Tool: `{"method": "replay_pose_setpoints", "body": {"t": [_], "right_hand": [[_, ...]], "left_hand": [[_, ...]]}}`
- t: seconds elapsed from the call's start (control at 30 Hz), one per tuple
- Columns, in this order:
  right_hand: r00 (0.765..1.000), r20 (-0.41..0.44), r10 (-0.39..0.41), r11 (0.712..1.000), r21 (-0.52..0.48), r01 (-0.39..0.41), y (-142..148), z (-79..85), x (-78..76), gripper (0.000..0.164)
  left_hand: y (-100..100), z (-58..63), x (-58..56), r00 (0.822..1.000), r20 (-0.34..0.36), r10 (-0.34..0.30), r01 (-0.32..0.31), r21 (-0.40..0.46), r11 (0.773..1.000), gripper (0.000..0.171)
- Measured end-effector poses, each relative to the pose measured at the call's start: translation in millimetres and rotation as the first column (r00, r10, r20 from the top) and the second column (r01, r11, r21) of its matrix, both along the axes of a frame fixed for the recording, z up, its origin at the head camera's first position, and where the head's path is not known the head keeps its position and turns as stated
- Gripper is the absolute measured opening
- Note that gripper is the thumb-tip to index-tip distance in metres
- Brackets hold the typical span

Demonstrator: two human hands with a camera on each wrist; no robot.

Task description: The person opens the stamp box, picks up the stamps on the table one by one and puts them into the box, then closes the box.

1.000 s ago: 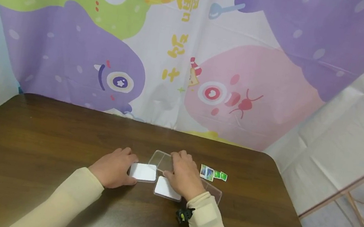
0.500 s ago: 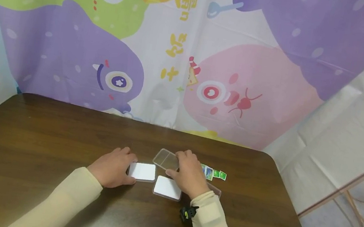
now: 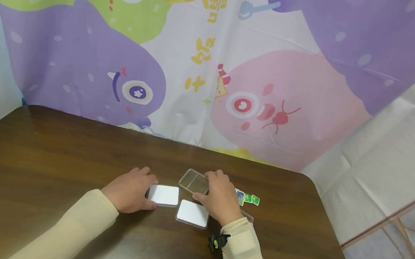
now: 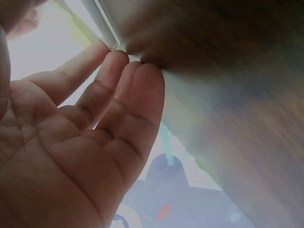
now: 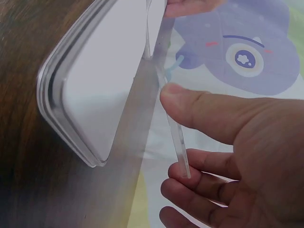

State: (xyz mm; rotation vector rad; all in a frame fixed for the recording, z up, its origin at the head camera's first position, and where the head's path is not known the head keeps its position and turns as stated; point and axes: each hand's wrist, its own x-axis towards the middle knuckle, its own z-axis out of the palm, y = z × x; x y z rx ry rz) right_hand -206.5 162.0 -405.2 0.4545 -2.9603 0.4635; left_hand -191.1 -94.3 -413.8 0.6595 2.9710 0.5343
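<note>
My left hand [image 3: 129,189] holds the left side of a shallow clear box [image 3: 164,195] topped with white, its thumb at the near edge and a finger at the far edge. In the left wrist view, the fingertips [image 4: 147,76] rest on the table and one meets the box's edge. With thumb and fingers, my right hand [image 3: 223,198] pinches a thin clear plastic lid [image 3: 193,182], tilted above the table. Below it lies a second clear box [image 3: 193,214] with a white top, lying flat; the right wrist view shows its rounded rim [image 5: 52,95].
Several small glossy green and blue pictures [image 3: 248,198] lie right of my right hand. Another clear plastic piece [image 3: 248,217] shows partly behind my right wrist. The brown wooden table [image 3: 70,145] meets a cartoon curtain [image 3: 186,113] at the back.
My right hand has moved slightly right and away from me, carrying the clear lid upward off the table. My left hand and the two white-topped boxes have stayed put.
</note>
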Motion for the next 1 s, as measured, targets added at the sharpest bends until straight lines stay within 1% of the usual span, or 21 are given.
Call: {"method": "replay_pose_setpoints", "body": {"t": [0.23,0.7,0.87,1.0], "right_hand": [[1.000,-0.009,-0.006,1.000,0.026,0.006,-1.3,-2.4,-0.2,0.056],[1.000,-0.011,0.004,0.999,0.034,-0.003,0.4,-4.2,0.3,0.055],[1.000,-0.008,-0.007,1.000,0.026,0.007,1.5,-4.4,-0.5,0.055],[1.000,-0.012,-0.016,1.000,0.000,0.016,1.4,-1.9,-2.9,0.055]], "left_hand": [[-0.1,1.0,1.2,1.000,0.010,0.002,-0.002,0.004,1.000,0.049],[0.1,0.6,-0.2,1.000,0.021,0.003,-0.003,0.003,1.000,0.049],[0.0,0.6,-0.4,1.000,0.025,-0.004,0.004,0.003,1.000,0.049],[-2.7,1.4,-0.5,1.000,0.023,-0.005,0.005,0.006,1.000,0.048]]}}
